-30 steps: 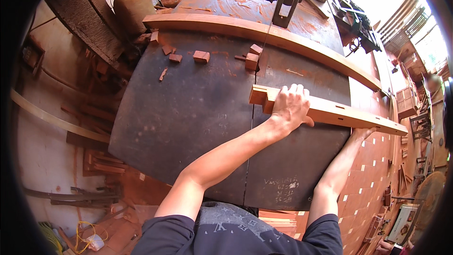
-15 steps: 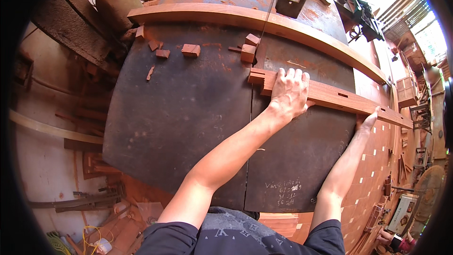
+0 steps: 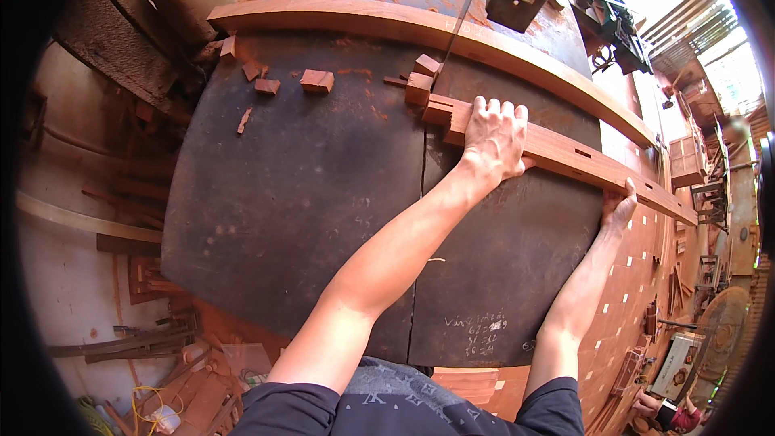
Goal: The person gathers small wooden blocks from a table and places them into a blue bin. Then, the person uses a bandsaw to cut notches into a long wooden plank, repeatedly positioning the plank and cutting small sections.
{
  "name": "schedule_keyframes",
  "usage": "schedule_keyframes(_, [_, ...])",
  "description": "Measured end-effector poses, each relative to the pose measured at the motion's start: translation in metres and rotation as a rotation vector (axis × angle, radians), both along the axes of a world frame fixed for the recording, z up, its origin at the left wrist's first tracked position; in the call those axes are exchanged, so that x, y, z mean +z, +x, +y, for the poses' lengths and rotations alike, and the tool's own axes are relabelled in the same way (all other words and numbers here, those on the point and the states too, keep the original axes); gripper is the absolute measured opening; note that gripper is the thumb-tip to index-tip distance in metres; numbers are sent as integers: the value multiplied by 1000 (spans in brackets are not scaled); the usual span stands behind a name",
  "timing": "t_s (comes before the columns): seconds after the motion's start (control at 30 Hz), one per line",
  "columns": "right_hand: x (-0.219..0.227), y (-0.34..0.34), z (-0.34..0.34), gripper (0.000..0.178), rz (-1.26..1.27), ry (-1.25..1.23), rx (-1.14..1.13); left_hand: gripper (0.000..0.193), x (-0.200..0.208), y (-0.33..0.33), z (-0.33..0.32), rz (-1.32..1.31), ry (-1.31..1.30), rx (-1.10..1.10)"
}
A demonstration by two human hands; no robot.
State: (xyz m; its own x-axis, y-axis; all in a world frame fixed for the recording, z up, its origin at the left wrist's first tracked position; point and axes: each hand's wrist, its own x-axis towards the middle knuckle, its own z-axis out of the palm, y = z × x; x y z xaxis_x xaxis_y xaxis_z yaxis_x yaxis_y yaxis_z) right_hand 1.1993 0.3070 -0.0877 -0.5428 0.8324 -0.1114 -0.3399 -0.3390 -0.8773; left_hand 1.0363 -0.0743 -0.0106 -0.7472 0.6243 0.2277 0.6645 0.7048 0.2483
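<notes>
Dark, flat metal tabletop [image 3: 299, 186]: long reddish-brown notched wooden beam [image 3: 557, 153], right of frame centre, shifted upward.
Your left hand [image 3: 494, 137] clamps it, fingers together; your right hand's [image 3: 620, 208] fingers are hidden, can't tell. Beam's gap to the reddish wooden block [image 3: 418, 89] has nearly closed.

Daylight glare at upper right; black fisheye rim.
Slotted wooden rail [image 3: 557, 146] fairly sharp; long wooden beam [image 3: 339, 14] bowed by the lens; far right soft, perhaps out of focus.
</notes>
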Motion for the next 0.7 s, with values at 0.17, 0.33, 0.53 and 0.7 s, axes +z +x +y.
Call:
schedule_keyframes(0.17, [2,-3,-1,37,-8,-19,-14,77,-2,-3,1,-4,2,4])
schedule_keyframes(0.33, [-12,6,25,36,8,-32,9,77,0,-2,3,2,4,-7])
schedule_keyframes(0.53, [-5,-1,10,35,9,1,36,76,-4,-5,2,21,15,3])
schedule_keyframes(0.7, [-5,0,13,35,6,11,21,76,-2,-5,3,9,14,-1])
